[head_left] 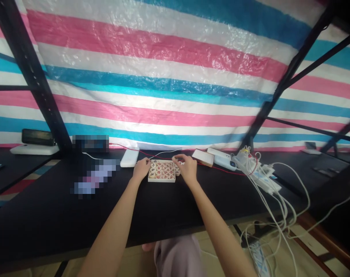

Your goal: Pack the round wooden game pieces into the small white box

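A small wooden box [161, 179] filled with several round wooden chess pieces marked in red and black sits at the middle of the black table [62, 215]. My left hand [141, 169] rests curled against the box's left side, touching it. My right hand [187, 166] is at the box's right back corner, fingers pinched on a round chess piece [181, 162]. More loose pieces lie just right of the box, partly hidden by that hand.
A white power bank [129, 157] lies left of the box; a tan box [203, 157] and white chargers [222, 159] with tangled white cables [267, 184] spread to the right. A striped tarp hangs behind. Black frame posts stand at left and right. A phone on a stand [36, 140] sits far left.
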Available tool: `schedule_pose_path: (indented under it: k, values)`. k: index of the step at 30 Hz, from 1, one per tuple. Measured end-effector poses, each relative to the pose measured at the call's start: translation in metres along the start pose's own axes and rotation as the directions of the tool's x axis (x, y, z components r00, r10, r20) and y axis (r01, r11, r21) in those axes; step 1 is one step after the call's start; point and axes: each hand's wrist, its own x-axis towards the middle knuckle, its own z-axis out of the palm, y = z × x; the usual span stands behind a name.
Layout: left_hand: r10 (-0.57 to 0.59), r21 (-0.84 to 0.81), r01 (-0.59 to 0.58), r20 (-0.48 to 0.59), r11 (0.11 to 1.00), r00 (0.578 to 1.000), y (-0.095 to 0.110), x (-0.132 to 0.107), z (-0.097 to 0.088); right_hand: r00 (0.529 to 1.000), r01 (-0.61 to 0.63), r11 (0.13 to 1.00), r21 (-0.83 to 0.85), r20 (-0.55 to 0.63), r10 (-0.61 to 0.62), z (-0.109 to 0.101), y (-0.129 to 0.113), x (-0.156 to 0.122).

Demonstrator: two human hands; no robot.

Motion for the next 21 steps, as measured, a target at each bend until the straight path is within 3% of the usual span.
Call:
schedule_pose_path:
  k: [4, 7, 16, 21]
  values:
    - [-0.019, 0.009, 0.019, -0.012, 1.000, 1.000, 0.001, 0.002, 0.001, 0.999, 0.032, 0.996, -0.084, 0.007, -0.031, -0.033, 0.045, -0.027]
    - [-0.029, 0.029, 0.029, -0.023, 0.999, 0.999, 0.003, 0.002, 0.002, 0.997, 0.052, 0.984, -0.173, 0.064, -0.042, -0.041, 0.065, -0.042]
    - [-0.037, 0.088, 0.037, 0.002, 0.995, 0.999, 0.014, -0.007, -0.003, 0.993, 0.103, 0.957, -0.273, 0.086, -0.083, -0.037, 0.073, -0.047]
    - [-0.022, 0.072, 0.022, 0.001, 0.997, 1.000, 0.011, -0.006, -0.001, 0.988, 0.095, 0.980, -0.175, 0.139, -0.071, -0.033, 0.079, -0.043]
